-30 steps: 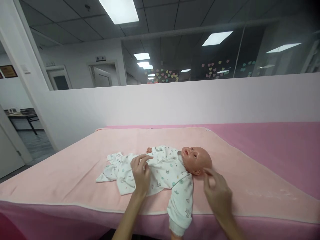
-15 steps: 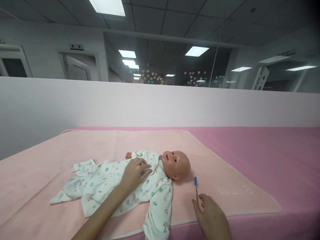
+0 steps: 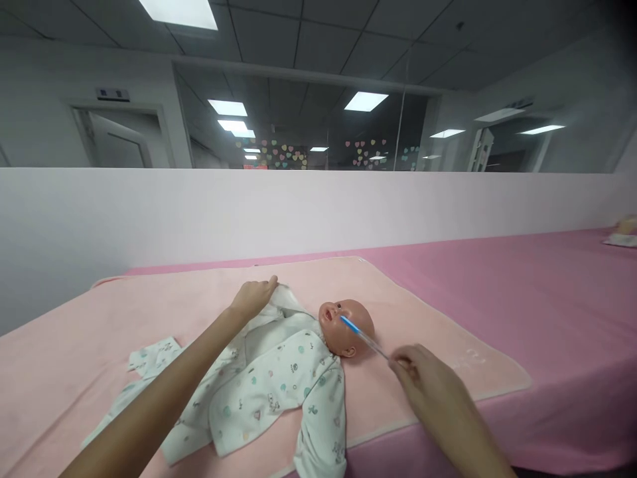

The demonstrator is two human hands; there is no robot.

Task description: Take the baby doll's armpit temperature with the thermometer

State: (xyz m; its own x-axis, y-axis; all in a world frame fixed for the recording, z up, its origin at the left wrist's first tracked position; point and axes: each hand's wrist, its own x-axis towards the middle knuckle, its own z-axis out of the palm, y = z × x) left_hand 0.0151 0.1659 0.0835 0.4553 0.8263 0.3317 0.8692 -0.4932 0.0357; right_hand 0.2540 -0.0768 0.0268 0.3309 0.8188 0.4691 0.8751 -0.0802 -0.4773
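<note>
A baby doll point(image 3: 359, 316) lies on its back in a white patterned wrap shirt point(image 3: 279, 382), head to the right. My left hand point(image 3: 256, 295) is closed in a pinch on the shirt's front flap and holds it lifted up and away from the chest. The cloth underneath is plain white. Between the fingertips of my right hand point(image 3: 423, 378) is a thin, clear glass thermometer point(image 3: 365, 340) with a blue end. It is held aslant, the blue end pointing up and left in front of the doll's head. Whether it touches the head, I cannot tell.
A peach blanket point(image 3: 423, 332) lies under the doll on a pink-covered table point(image 3: 497, 292). Behind stands a low white partition point(image 3: 298, 209), with a window above it. At the far right edge sits a partly seen pale object point(image 3: 622, 234).
My left hand has gone from resting on the doll's chest to lifting the shirt flap. My right hand has raised the thermometer off the blanket. The view has turned slightly right.
</note>
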